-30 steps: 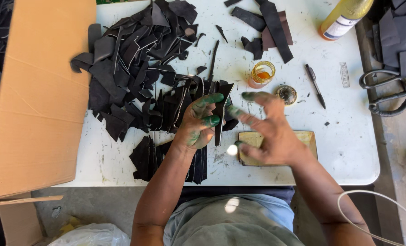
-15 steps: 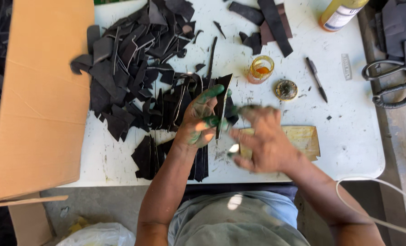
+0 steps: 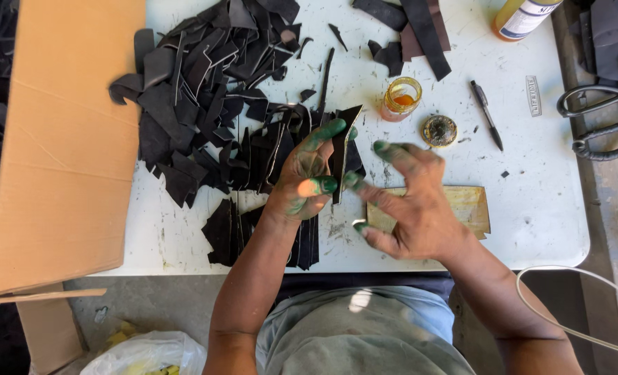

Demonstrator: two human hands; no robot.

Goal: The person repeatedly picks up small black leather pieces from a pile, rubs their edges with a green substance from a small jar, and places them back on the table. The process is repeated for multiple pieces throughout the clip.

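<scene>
A: We note the left hand (image 3: 307,179) pinching a black leather piece (image 3: 341,149) upright, thumb on the near face and green-stained fingers wrapped behind. It stands over the middle of the white surface (image 3: 545,208), just above the scattered heap of black offcuts (image 3: 205,90).

B: And our right hand (image 3: 413,208)?

A: Spread wide, holding nothing. Its green fingertips sit just beside the piece's lower edge, blurred, so we cannot tell whether they touch it.

B: How do we judge the piece will handle?

A: Light and thin. It keeps a straight edge standing up, so stiffer than cloth, though we expect it to bend under a squeeze. It is not fragile. The stain on our fingers may make it a little slippery.

B: Where do we take hold?

A: At the lower half, flat faces between thumb and fingers as the left has it. That leaves the long edge and pointed top free.

B: What else is close by?

A: A small glass jar of amber liquid (image 3: 400,98), a round lid (image 3: 438,130) and a pen (image 3: 486,114) are beyond the right hand. A worn tan board (image 3: 468,205) lies under it, and the cardboard box flap (image 3: 66,153) is at the left.
</scene>
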